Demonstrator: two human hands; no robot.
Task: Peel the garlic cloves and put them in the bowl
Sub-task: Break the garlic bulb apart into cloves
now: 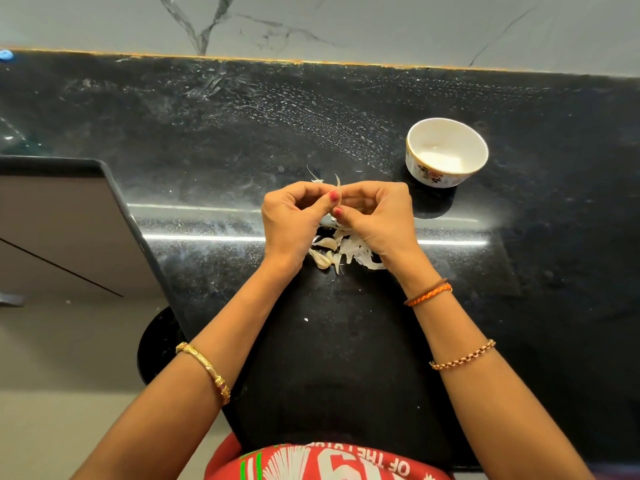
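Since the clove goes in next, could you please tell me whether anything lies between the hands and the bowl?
Nothing visible does. Both hands, left hand and right hand, pinch the clove above the counter; the bowl stands apart, farther back on the right, with bare counter between. The peels lie nearer the person.

red shirt (pixel 311 462), "OF THE", upside down
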